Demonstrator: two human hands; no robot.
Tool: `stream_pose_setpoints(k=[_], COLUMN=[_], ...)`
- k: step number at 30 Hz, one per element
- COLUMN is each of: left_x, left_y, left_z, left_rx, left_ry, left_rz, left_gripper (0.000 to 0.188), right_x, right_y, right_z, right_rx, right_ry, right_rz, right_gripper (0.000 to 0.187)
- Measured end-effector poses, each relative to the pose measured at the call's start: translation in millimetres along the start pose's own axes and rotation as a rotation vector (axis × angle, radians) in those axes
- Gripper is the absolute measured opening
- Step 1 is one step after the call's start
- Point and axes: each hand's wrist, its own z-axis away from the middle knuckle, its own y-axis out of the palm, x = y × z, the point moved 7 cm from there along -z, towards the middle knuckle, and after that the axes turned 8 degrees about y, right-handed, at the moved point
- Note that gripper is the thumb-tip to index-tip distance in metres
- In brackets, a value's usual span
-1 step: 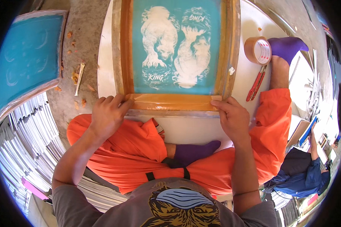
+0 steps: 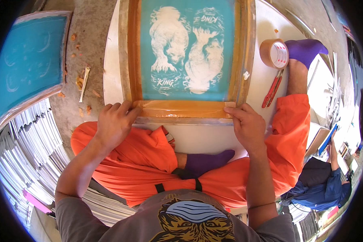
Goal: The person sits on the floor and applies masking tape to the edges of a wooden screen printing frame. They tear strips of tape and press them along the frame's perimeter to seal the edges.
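Observation:
A screen-printing frame (image 2: 247, 48) lies before me on a white board, its blue-green mesh (image 2: 191, 86) showing two white animal designs. Along the near edge stretches a strip of brown packing tape (image 2: 181, 109), shiny and slightly wrinkled. My left hand (image 2: 116, 121) pinches its left end at the frame's near left corner. At the near right corner my right hand (image 2: 249, 126) has thumb and forefinger closed on the other end. How firmly the strip is stuck down I cannot tell.
A roll of brown tape (image 2: 275, 53) stands by my purple-socked foot (image 2: 306, 52), above a red cutter knife (image 2: 272, 89). Another blue screen (image 2: 30, 60) is at left, over stacked white sheets (image 2: 34, 137). Tape scraps litter the floor. At right is another person in dark clothes (image 2: 320, 185).

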Motion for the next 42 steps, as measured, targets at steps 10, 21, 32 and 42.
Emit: stream_pose_setpoints(k=[10, 21, 32, 42], left_x=[2, 4, -3, -4], left_y=[0, 3, 7, 10], left_z=[-2, -9, -8, -11], left_rx=[0.030, 0.131, 0.194, 0.304], left_ry=[-0.074, -0.167, -0.160, -0.173], left_rz=[0.112, 0.145, 0.061, 0.040], left_gripper=[0.031, 0.029, 0.037, 0.038], right_x=[4, -3, 2, 7], right_y=[1, 6, 12, 15], right_z=[3, 2, 3, 3], right_rx=[0.081, 0.130, 0.133, 0.113], right_ry=[0.059, 0.129, 0.141, 0.124], right_rz=[0.098, 0.055, 0.200, 0.262], right_gripper=[0.023, 0.024, 0.023, 0.024])
